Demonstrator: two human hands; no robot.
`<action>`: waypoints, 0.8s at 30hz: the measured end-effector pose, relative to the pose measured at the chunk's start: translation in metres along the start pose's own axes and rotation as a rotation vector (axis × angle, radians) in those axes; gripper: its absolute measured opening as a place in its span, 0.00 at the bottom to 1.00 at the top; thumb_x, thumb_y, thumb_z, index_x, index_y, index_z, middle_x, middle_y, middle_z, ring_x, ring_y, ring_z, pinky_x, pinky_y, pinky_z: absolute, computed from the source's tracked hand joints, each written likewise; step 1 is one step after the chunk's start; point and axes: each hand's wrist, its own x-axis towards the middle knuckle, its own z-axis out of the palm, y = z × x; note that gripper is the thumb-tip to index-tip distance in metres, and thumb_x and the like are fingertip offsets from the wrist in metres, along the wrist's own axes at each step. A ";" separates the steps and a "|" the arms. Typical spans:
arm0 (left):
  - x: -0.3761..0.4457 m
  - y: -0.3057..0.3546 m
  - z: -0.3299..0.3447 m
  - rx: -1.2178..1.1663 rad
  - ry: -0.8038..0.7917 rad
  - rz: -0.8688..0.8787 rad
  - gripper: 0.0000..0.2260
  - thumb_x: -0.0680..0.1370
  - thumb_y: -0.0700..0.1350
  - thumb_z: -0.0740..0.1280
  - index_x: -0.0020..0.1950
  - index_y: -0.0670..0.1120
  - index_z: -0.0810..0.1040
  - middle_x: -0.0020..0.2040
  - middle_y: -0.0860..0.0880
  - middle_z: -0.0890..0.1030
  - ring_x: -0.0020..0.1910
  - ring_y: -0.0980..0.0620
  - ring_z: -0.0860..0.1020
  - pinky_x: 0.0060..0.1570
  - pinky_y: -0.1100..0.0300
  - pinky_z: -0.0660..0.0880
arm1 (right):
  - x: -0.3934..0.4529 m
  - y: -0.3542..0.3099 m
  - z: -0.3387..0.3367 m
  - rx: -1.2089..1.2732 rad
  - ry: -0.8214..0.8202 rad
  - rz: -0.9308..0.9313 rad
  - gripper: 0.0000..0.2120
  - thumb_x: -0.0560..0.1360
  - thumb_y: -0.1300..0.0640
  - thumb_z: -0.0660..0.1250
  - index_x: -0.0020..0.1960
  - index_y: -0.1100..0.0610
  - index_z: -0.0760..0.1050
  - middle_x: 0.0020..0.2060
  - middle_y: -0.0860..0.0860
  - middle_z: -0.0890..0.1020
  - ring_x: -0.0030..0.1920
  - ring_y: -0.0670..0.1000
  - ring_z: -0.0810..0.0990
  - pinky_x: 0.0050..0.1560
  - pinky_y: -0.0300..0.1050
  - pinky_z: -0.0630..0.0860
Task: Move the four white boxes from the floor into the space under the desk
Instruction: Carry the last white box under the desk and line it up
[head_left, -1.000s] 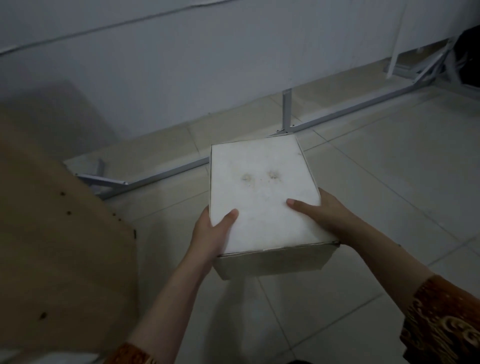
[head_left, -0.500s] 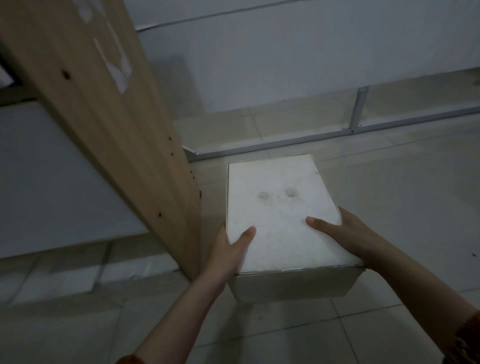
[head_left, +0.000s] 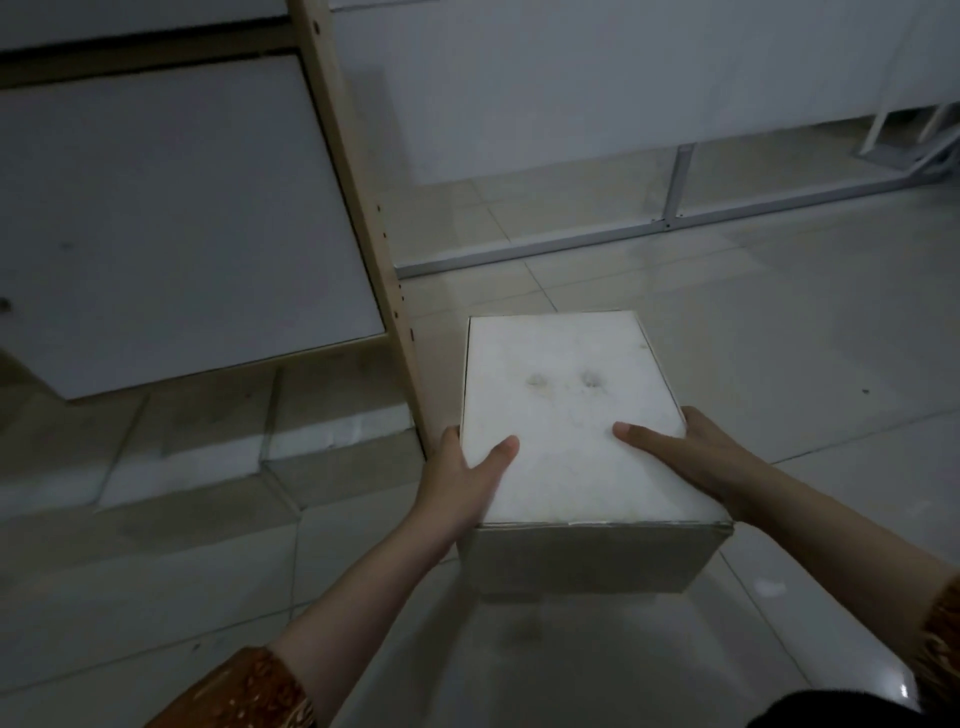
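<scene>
A white box (head_left: 566, 400) with two faint smudges on its lid is held above the tiled floor, in the lower middle of the head view. My left hand (head_left: 465, 480) grips its left side, thumb on the lid. My right hand (head_left: 691, 462) grips its right side, thumb on the lid. The wooden side panel of the desk (head_left: 358, 208) stands just left of the box. Beyond that panel, the space under the desk (head_left: 171, 426) shows floor tiles and a white back panel (head_left: 171, 208). No other white box is in view.
A grey metal frame (head_left: 670, 202) runs along the floor at the foot of a white wall on the right. More metal legs (head_left: 893, 140) stand at the far right. Tiled floor (head_left: 779, 338) spreads to the right of the box.
The view has swung left, so the desk's wooden panel and the space beneath it now fill the left half. The box stays held in both hands, now close to the panel's foot.
</scene>
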 end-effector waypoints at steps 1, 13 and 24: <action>-0.006 -0.004 -0.006 0.014 -0.002 0.010 0.24 0.74 0.57 0.68 0.66 0.48 0.72 0.62 0.51 0.80 0.58 0.51 0.78 0.57 0.58 0.73 | -0.009 0.000 0.007 0.008 0.012 -0.010 0.22 0.66 0.42 0.73 0.52 0.51 0.68 0.43 0.46 0.78 0.37 0.48 0.82 0.24 0.35 0.75; -0.063 -0.067 -0.123 0.105 0.033 0.034 0.25 0.73 0.62 0.66 0.64 0.48 0.73 0.61 0.50 0.80 0.57 0.49 0.78 0.55 0.56 0.74 | -0.089 -0.024 0.118 -0.039 -0.052 -0.054 0.25 0.67 0.41 0.72 0.59 0.52 0.73 0.49 0.49 0.83 0.43 0.50 0.85 0.31 0.38 0.78; -0.114 -0.135 -0.284 0.087 0.136 0.002 0.22 0.73 0.60 0.67 0.61 0.48 0.78 0.58 0.51 0.83 0.58 0.50 0.80 0.62 0.50 0.75 | -0.124 -0.064 0.280 -0.334 -0.204 -0.137 0.40 0.63 0.28 0.63 0.68 0.49 0.66 0.58 0.48 0.78 0.50 0.50 0.80 0.45 0.43 0.78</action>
